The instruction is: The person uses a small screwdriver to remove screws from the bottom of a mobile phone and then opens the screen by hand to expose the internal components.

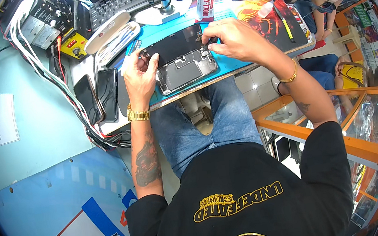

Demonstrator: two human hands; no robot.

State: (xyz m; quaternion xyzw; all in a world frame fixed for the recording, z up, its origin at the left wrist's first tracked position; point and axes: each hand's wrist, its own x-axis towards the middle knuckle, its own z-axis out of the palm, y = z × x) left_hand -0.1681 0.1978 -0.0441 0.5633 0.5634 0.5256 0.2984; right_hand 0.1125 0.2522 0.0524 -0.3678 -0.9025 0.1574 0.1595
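An opened smartphone lies at the near edge of the workbench. Its dark screen panel (173,48) is tilted up along the far side of the phone body (187,72), whose battery and inner metal parts show. My left hand (140,74) grips the panel's left end between thumb and fingers. At the panel's right end is my right hand (231,40), its thumb and forefinger pinched together around something small and dark that I cannot make out. A blue work mat (234,64) lies under the phone.
Two phones (109,92) lie left of my left hand, beside bundled cables (40,56). Beyond are an open case of tools (115,39), a laptop (121,6), a microscope stand (166,8) and a glue bottle (205,0). A yellow cutter (284,23) lies right; people sit beyond.
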